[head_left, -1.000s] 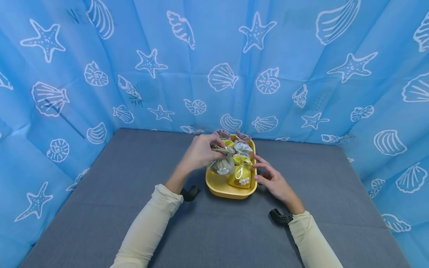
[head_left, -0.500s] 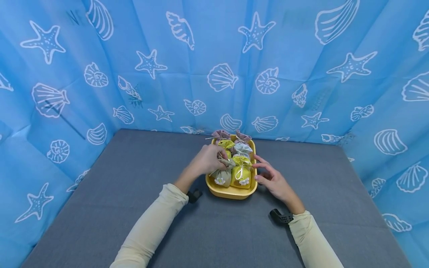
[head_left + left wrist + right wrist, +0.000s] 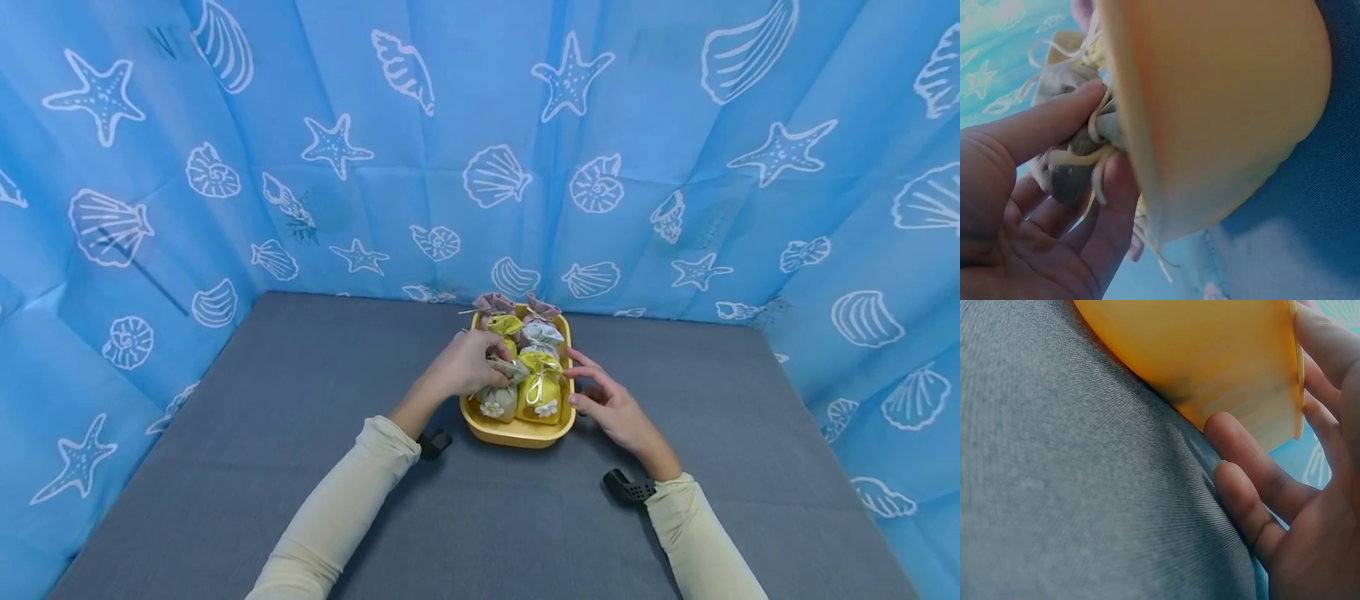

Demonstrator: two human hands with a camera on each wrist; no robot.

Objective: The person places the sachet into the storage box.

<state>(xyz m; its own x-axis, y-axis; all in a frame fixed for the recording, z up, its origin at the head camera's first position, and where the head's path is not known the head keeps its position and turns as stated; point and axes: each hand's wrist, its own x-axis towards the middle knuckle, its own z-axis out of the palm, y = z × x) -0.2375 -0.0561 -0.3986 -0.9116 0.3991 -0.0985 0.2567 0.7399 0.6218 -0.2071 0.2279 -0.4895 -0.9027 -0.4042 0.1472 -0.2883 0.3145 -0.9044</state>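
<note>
While left hand (image 3: pixel 467 364) pinches tied neck of small grey-beige cloth pouch (image 3: pixel 498 397) in near-left corner of yellow plastic tray (image 3: pixel 517 433), right hand (image 3: pixel 609 402) rests slack-fingered against tray side. Pouch likely light, soft; neck best hold.

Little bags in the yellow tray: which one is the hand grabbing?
The grey-beige bag at the front left; the left hand pinches its tied top. The others sit untouched.

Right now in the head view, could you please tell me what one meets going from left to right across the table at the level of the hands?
Left hand → grey pouch → yellow pouch → right hand, beside the tray.
</note>
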